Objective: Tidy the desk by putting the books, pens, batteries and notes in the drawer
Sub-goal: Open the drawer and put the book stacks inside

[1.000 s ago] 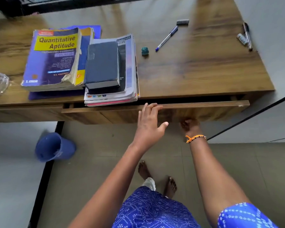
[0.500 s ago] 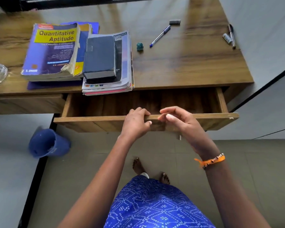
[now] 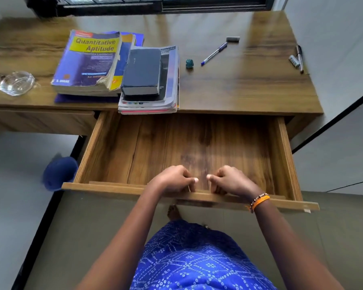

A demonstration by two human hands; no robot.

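Since the earlier frame, the drawer [image 3: 197, 147] is pulled much farther out, its wooden floor exposed. Both hands, left [image 3: 173, 181] and right [image 3: 231, 181], are clamped side by side on its front edge. Books [image 3: 117, 65], pens [image 3: 214, 53] and batteries [image 3: 293, 60] are left on the desk [image 3: 249, 86].

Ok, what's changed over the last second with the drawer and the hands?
The drawer slid out from nearly shut to wide open, showing a bare bottom. The left hand and right hand both took hold of its front edge. Books and blue pen lie unmoved on the desk.
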